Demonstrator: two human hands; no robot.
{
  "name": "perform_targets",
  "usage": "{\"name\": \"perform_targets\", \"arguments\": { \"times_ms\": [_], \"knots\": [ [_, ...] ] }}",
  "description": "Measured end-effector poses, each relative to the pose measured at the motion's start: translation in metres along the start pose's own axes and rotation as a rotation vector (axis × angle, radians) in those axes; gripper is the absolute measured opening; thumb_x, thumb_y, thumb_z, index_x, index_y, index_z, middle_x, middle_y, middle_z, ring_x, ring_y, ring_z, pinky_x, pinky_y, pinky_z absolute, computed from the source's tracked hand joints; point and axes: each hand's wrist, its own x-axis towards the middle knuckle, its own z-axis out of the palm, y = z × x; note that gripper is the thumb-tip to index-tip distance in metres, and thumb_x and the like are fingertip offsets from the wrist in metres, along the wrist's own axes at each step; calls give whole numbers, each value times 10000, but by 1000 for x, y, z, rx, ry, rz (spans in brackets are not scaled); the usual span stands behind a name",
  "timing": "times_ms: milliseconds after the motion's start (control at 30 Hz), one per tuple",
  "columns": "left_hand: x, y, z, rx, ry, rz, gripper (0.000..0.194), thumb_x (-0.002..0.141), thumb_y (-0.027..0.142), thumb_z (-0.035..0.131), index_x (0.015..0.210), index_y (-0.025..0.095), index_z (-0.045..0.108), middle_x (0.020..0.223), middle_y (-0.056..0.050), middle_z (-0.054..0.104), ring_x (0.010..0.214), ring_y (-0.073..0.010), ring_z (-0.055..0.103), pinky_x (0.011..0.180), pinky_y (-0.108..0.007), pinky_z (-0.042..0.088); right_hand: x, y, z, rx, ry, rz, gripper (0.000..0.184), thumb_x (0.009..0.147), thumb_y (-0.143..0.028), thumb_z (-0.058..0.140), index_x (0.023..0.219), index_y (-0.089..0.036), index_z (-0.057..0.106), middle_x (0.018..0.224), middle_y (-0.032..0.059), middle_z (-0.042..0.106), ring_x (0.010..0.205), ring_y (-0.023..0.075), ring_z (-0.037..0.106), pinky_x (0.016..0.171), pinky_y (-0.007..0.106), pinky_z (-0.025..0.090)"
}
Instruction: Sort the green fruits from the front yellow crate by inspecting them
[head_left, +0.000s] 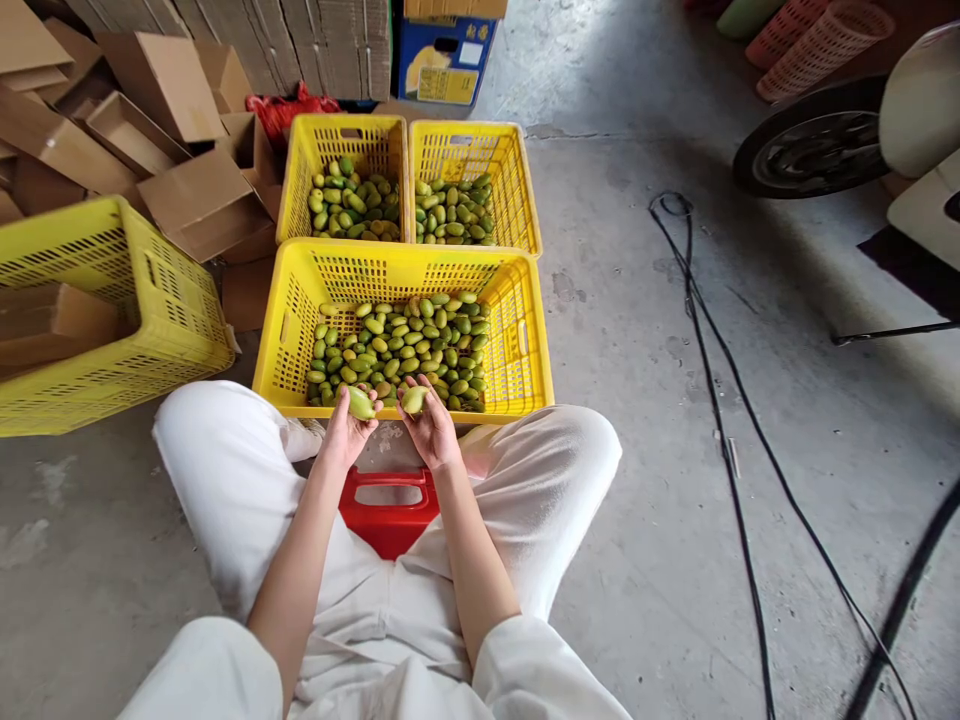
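My left hand (346,432) is closed around a small green mango (361,403), its fingers curled under the fruit. Another yellowish-green mango (414,400) rests in my right hand (435,435), gripped between thumb and fingers. Both hands are close together above the near rim of a large yellow crate (405,412). Many more mangoes (405,345), green to yellow-brown, cover much of that crate's bottom. Behind it stand two smaller-looking yellow crates, the left one (349,125) and the right one (517,185), each with mangoes inside.
A red stool (390,525) shows between my legs. Left are a yellow crate (187,310) holding cardboard and a heap of cardboard boxes (199,200). A blue box (446,60) stands behind. Black cables (724,430) cross the floor at right, near a vehicle wheel (814,145).
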Motion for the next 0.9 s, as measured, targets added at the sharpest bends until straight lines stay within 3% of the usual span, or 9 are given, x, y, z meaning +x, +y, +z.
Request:
{"name": "perform_targets", "arguments": {
  "times_ms": [100, 200, 300, 400, 567, 700, 800, 900],
  "knots": [
    [-3, -1, 1, 39, -55, -86, 309, 946, 468, 707, 1010, 166, 696, 914, -86, 729, 783, -190, 710, 596, -258, 557, -1, -2, 0, 5, -16, 16, 355, 798, -449, 841, 1061, -267, 688, 876, -30, 721, 673, 114, 623, 588, 216, 541],
    [-5, -3, 0, 88, -112, -162, 315, 931, 368, 681, 1146, 143, 730, 1011, -132, 769, 876, -242, 737, 710, -332, 589, -2, -5, -2, 24, -32, 29, 313, 835, -471, 828, 1017, -275, 663, 789, -55, 652, 574, 84, 528, 493, 172, 463],
    [-5, -7, -4, 157, -162, -130, 342, 865, 275, 786, 1182, 162, 729, 1056, -129, 779, 924, -238, 740, 769, -327, 578, -2, -5, -2, 8, 15, 8, 320, 827, -402, 842, 1077, -284, 680, 881, -43, 687, 632, 86, 579, 498, 165, 464],
    [-3, -9, -8, 188, -172, -53, 397, 729, 195, 925, 1064, 185, 712, 996, -72, 763, 877, -192, 730, 787, -301, 573, -1, -4, -2, 37, 42, 16, 303, 849, -403, 792, 1114, -282, 706, 898, -32, 712, 690, 101, 634, 540, 179, 498],
    [1, -8, -9, 169, -92, 46, 542, 616, 164, 989, 1084, 200, 718, 876, 18, 696, 668, -81, 629, 652, -217, 526, 1, -3, -3, 107, 21, 14, 386, 823, -315, 701, 1208, -299, 717, 998, -12, 762, 867, 152, 709, 755, 261, 606],
    [4, -8, -7, 161, -6, 53, 447, 648, 166, 968, 1036, 158, 745, 938, -27, 721, 660, -71, 611, 622, -204, 508, -1, -3, -2, 35, 6, 0, 452, 766, -318, 795, 1210, -306, 712, 1054, -16, 766, 991, 182, 714, 945, 342, 614],
    [5, -8, -5, 115, 46, 36, 269, 781, 225, 883, 995, 161, 732, 922, -46, 720, 668, -83, 607, 624, -202, 506, -4, -3, -1, 3, 19, 8, 455, 685, -298, 909, 1092, -285, 706, 998, -29, 738, 910, 146, 699, 861, 278, 610],
    [3, -4, -3, 56, 3, 32, 197, 893, 327, 760, 1008, 173, 717, 838, -27, 678, 618, -92, 559, 577, -211, 482, -6, -4, -1, 3, 9, -1, 461, 619, -205, 947, 961, -278, 647, 919, -56, 689, 772, 97, 656, 699, 205, 568]
  ]
}}
